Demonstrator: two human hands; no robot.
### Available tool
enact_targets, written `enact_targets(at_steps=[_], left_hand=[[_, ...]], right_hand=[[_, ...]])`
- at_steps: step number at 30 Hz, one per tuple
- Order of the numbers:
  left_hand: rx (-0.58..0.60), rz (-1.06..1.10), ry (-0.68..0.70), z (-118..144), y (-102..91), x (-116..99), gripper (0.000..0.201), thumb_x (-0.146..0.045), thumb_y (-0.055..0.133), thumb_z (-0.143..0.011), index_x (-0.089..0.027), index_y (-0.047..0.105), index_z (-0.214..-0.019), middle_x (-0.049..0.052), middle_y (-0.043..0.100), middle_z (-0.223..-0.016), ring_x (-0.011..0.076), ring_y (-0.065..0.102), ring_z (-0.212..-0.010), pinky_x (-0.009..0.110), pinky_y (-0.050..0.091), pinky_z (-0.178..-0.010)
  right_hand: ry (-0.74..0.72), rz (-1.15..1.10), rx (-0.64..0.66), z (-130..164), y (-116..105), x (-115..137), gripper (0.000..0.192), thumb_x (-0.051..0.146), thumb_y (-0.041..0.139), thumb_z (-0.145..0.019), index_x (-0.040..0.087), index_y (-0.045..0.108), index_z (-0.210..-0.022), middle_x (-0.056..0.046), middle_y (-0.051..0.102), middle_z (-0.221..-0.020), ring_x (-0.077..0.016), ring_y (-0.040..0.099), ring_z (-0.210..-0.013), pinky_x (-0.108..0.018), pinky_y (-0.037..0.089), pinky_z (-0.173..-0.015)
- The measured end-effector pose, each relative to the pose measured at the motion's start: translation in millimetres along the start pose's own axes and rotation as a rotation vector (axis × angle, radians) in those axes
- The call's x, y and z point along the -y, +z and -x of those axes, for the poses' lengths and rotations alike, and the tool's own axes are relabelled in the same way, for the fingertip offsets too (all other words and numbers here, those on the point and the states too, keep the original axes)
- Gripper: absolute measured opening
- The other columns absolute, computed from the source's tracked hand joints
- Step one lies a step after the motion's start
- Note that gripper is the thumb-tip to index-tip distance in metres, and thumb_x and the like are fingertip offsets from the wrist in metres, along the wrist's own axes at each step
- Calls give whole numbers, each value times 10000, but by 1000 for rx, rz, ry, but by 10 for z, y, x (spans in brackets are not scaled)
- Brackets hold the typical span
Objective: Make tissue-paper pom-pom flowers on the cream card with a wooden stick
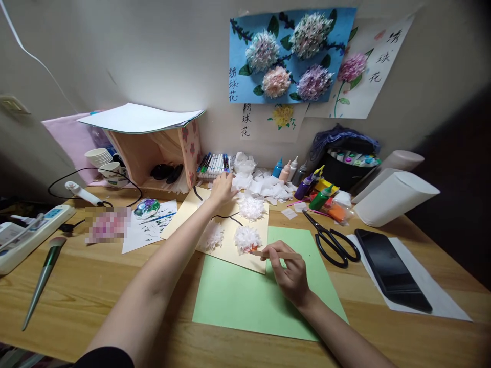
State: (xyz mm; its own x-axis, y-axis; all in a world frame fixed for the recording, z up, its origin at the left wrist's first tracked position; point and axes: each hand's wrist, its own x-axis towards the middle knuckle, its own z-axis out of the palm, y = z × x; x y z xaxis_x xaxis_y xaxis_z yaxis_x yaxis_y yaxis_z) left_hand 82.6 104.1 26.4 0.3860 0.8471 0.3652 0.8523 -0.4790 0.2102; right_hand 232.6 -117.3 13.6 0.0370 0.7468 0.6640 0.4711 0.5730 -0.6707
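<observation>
My right hand (288,271) is closed around a flat tan stick (282,255). The stick's tip meets the lower edge of a white paper-petal flower (247,238), where a patch of orange shows. This flower is on a cream sheet (230,257) with black curved lines, along with a second white flower (252,208) and a third (211,237), partly behind my forearm. My left hand (223,188) rests at the sheet's far edge beside white paper scraps (264,186); its fingers look apart, though partly hidden. Beneath the cream sheet lies a green sheet (264,301).
Scissors (333,240) and a phone (391,268) lie at the right. Paint bottles (282,168), markers (215,164) and a paper roll (393,199) stand behind. Leftward are a large brush (44,281), a power strip (34,237) and a paint-smeared paper (151,230).
</observation>
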Motion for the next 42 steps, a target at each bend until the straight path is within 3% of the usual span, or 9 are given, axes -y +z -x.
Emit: enact_targets(at_steps=[2, 5, 8, 14, 16, 22, 29, 34, 42], left_hand=[[33, 30, -18, -52, 55, -10, 384, -196, 643, -727, -144, 562, -1099, 167, 578, -1166, 270, 566, -978, 343, 415, -778], [38, 80, -67, -118, 109, -18, 194, -80, 546, -751, -152, 613, -918, 125, 647, -997, 229, 609, -861, 306, 426, -728], [-10, 153, -100, -100, 16, -17, 138, -89, 494, -799, -159, 612, -812, 93, 672, -907, 210, 616, -856, 285, 433, -737], [-62, 295, -150, 343, -360, -42, 139, -222, 534, -846, -151, 633, -913, 72, 703, -927, 185, 636, -840, 262, 464, -743], [-19, 326, -152, 519, -405, -53, 136, -235, 557, -839, -149, 649, -891, 61, 714, -871, 180, 649, -789, 257, 478, -709], [44, 313, -145, 770, -405, -13, 181, -177, 500, -868, -120, 632, -977, 116, 683, -1042, 212, 636, -915, 330, 475, -827], [189, 281, -15, 664, -433, -9, 231, -190, 684, -731, -168, 657, -959, 68, 693, -1040, 242, 593, -1000, 356, 446, -878], [273, 298, 26, 478, -356, -28, 163, -177, 664, -719, -175, 696, -878, 33, 712, -831, 199, 634, -809, 301, 468, -740], [260, 398, 4, 442, -525, 59, 115, -165, 661, -736, -153, 701, -844, 32, 705, -764, 156, 642, -726, 230, 444, -624]], right_hand=[[-5, 0, -5, -11, -1, -6, 227, 117, 447, -882, 185, 585, -715, -6, 611, -616, -133, 596, -588, -252, 487, -558], [-7, -2, -8, -16, -12, -27, 234, 108, 440, -884, 183, 581, -714, -7, 609, -620, -128, 591, -594, -248, 482, -563], [0, -5, 2, -1, -21, -49, 234, 101, 437, -888, 182, 581, -723, -9, 612, -633, -120, 589, -602, -244, 483, -579], [-2, -6, 15, 32, -12, -53, 230, 109, 441, -895, 184, 584, -731, -8, 611, -635, -120, 597, -619, -240, 481, -586], [-7, -4, 13, 34, -8, -51, 236, 115, 447, -895, 184, 580, -713, -9, 612, -636, -122, 598, -623, -244, 482, -593], [29, 6, 2, 30, -14, -57, 238, 147, 451, -905, 183, 576, -706, -9, 614, -651, -125, 611, -626, -258, 480, -622], [37, 19, 2, 41, -28, -81, 218, 163, 447, -909, 180, 580, -738, -5, 607, -656, -127, 616, -630, -256, 478, -621], [46, 30, -7, 26, -49, -110, 216, 158, 445, -909, 180, 575, -738, -6, 609, -653, -127, 611, -631, -257, 476, -621], [115, 17, 2, 62, -43, -193, 226, 188, 435, -924, 185, 582, -753, -10, 608, -687, -133, 612, -657, -275, 478, -644]])
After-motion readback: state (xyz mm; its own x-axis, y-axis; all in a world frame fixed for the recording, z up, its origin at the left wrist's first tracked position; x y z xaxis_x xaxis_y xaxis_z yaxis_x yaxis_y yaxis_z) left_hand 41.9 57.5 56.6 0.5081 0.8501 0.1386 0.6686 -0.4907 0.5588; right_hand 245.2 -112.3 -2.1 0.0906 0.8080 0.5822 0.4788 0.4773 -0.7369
